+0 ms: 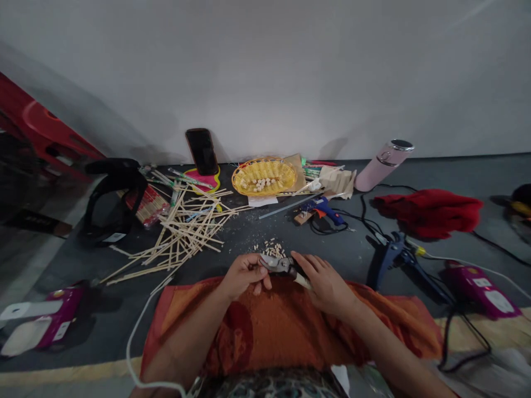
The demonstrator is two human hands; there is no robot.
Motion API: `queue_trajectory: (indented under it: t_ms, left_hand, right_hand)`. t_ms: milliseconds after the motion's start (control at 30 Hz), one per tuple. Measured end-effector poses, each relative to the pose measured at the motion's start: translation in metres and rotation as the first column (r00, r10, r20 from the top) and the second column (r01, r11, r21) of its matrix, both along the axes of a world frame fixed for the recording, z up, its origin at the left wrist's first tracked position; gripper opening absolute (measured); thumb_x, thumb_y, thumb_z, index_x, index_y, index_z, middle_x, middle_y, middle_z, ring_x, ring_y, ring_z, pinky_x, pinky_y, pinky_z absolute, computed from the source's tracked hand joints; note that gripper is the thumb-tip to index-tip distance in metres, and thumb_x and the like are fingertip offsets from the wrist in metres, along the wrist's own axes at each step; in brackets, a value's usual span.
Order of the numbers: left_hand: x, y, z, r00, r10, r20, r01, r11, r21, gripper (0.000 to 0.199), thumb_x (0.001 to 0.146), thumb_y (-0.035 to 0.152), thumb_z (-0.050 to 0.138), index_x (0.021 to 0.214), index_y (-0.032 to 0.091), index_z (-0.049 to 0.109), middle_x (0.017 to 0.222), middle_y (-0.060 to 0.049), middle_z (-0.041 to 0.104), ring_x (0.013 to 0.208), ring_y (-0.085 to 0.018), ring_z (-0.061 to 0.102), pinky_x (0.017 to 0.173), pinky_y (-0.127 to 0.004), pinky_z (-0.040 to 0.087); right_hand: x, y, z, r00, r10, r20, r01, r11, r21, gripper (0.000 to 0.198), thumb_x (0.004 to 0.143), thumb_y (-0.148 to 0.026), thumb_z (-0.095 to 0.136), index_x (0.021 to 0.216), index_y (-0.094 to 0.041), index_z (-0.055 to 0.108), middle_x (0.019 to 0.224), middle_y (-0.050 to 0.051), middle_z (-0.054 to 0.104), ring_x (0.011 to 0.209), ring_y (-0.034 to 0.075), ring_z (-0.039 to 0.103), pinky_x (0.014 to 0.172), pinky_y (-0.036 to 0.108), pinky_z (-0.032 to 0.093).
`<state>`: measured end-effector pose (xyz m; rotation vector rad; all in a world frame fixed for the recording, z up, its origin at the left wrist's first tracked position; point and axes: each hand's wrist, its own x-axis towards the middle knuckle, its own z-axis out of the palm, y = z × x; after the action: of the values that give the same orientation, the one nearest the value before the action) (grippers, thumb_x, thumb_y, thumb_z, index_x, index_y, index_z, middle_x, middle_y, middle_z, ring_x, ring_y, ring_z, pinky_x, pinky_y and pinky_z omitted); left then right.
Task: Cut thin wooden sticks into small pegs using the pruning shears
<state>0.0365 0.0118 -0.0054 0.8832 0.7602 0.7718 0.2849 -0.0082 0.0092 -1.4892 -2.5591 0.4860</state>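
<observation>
Pruning shears (274,264) with metal jaws and a pale handle lie across the gap between my hands, above an orange towel (286,326). My right hand (326,282) is wrapped round their handles. At the jaws, my left hand (248,276) is closed in a pinch; what its fingers hold is too small to make out. Just beyond the jaws lies a little pile of short cut wooden pieces (274,247). More such pieces sit in a yellow woven basket (243,182) by the wall. Loose thin wooden sticks (186,229) spread in a heap to the left.
A blue glue gun (326,210), a pink flask (379,168), a red cloth (431,210) and a dark blue hand tool (392,257) lie to the right. A phone (202,151) leans against the wall. A white cable (135,337) runs past my left arm.
</observation>
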Motion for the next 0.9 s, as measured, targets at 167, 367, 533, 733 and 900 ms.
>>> queue_trajectory:
  t_ms: [167,367,533,733,900]
  left_hand:
    - [-0.003,0.001,0.000,0.991,-0.097,0.090,0.106,0.990,-0.091,0.031,0.075,0.039,0.073,0.080,0.009,0.064,0.057,-0.005,0.070,0.030,-0.006,0.050,0.030,-0.013,0.036]
    - [-0.003,0.002,0.000,0.983,-0.116,0.141,0.136,0.981,-0.139,0.031,0.072,0.039,0.075,0.078,0.009,0.066,0.055,-0.005,0.069,0.028,-0.006,0.050,0.029,-0.012,0.034]
    - [-0.003,0.002,-0.001,0.981,-0.124,0.151,0.147,0.977,-0.152,0.032,0.074,0.039,0.073,0.080,0.009,0.066,0.055,-0.006,0.069,0.027,-0.006,0.049,0.028,-0.013,0.031]
    - [-0.005,0.001,-0.002,0.971,-0.140,0.193,0.171,0.972,-0.160,0.031,0.072,0.037,0.076,0.077,0.009,0.066,0.055,-0.006,0.069,0.028,-0.005,0.048,0.028,-0.012,0.030]
    - [-0.016,0.004,-0.002,0.961,-0.073,0.268,0.110,0.986,-0.127,0.044,0.065,0.051,0.077,0.065,0.012,0.056,0.040,0.001,0.056,0.022,-0.003,0.035,0.027,-0.013,0.024]
  right_hand:
    - [0.000,0.000,0.005,1.000,0.015,0.017,-0.014,1.000,-0.012,0.077,0.073,-0.009,0.049,0.146,-0.019,0.026,0.131,0.013,0.050,0.111,0.028,0.048,0.091,0.045,0.042]
    - [0.001,0.000,-0.001,0.999,0.040,-0.021,-0.040,0.999,0.004,0.077,0.071,-0.006,0.048,0.145,-0.018,0.028,0.123,0.014,0.053,0.108,0.027,0.050,0.093,0.042,0.044]
    - [0.002,-0.003,-0.007,0.999,0.030,-0.026,-0.030,1.000,-0.005,0.077,0.072,-0.005,0.047,0.145,-0.019,0.029,0.116,0.012,0.055,0.098,0.025,0.055,0.088,0.039,0.048]
    - [0.002,0.001,-0.002,0.996,0.047,-0.076,-0.047,0.999,0.009,0.071,0.076,-0.010,0.050,0.143,-0.020,0.032,0.124,0.013,0.054,0.110,0.026,0.052,0.095,0.041,0.045]
    - [0.018,0.006,0.000,0.989,0.060,-0.138,-0.059,0.998,0.013,0.067,0.080,-0.015,0.052,0.143,-0.024,0.032,0.131,0.011,0.051,0.116,0.023,0.051,0.097,0.038,0.044]
